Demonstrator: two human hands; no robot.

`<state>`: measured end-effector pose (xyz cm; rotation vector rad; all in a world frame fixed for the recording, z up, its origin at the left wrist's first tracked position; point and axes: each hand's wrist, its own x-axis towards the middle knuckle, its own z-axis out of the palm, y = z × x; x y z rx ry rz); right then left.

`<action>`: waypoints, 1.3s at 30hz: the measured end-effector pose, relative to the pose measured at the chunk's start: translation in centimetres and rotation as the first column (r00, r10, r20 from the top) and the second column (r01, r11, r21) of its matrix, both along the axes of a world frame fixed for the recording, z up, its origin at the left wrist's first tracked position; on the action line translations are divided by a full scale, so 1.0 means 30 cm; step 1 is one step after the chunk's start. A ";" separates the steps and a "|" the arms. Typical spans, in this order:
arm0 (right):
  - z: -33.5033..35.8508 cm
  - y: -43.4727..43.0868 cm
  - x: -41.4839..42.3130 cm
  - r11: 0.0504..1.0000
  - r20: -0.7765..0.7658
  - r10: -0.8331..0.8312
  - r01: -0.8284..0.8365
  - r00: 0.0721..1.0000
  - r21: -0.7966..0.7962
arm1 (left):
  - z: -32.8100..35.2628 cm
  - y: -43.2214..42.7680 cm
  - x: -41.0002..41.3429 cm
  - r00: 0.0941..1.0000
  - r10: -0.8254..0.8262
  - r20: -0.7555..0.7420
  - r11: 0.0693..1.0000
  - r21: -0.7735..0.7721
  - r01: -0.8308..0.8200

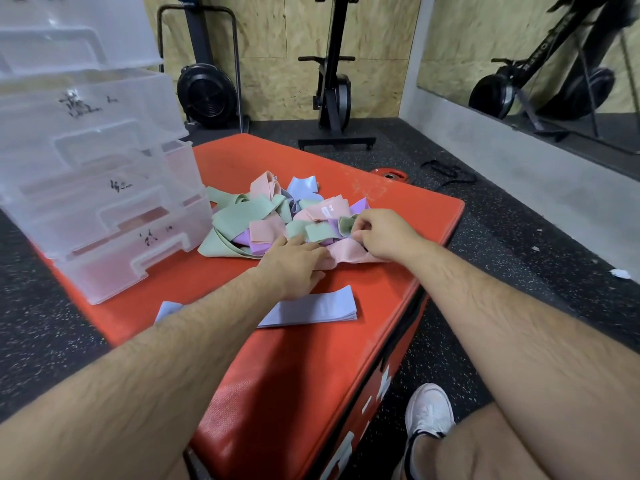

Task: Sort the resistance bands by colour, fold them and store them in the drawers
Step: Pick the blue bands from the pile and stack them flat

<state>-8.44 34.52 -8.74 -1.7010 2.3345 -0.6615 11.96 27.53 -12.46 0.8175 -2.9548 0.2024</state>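
A tangled pile of resistance bands (273,216) in green, pink, purple and pale blue lies on the red padded box (294,358). My left hand (294,263) rests flat on the pile's near edge, fingers spread on a pink band (346,254). My right hand (382,233) pinches a green band (346,224) at the pile's right side. A stack of folded pale blue bands (311,311) lies flat nearer to me, partly under my left forearm. The clear plastic drawer unit (104,188) stands at the left of the box, its drawers pushed in.
Black exercise machines (332,84) stand against the plywood wall behind. A mirror (540,64) runs along the right wall. A black strap (446,171) and a red disc (391,175) lie on the speckled rubber floor. My white shoe (427,414) is beside the box.
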 end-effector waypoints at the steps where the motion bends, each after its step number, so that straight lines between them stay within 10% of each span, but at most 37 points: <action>1: 0.009 -0.002 0.001 0.999 0.031 -0.015 0.017 0.999 -0.044 | 0.004 0.003 0.001 1.000 0.003 -0.015 1.000 0.001 -0.003; 10: 0.084 -0.023 0.031 0.936 0.099 -0.081 0.110 0.992 -0.333 | 0.020 0.002 0.035 0.985 0.000 -0.175 1.000 -0.015 -0.003; 19: 0.285 -0.035 0.139 0.664 0.276 0.101 0.142 0.956 -0.734 | 0.078 -0.029 0.018 0.907 0.244 -0.344 0.954 0.255 -0.160; 28: 0.315 -0.024 0.253 0.711 0.274 0.268 0.002 0.923 -0.704 | 0.261 0.022 0.057 0.405 0.431 -0.806 0.759 0.567 0.321; 39: 0.299 -0.015 0.351 0.779 0.128 0.324 -0.187 0.937 -0.598 | 0.313 0.026 0.241 0.422 0.490 -0.763 0.790 0.593 0.157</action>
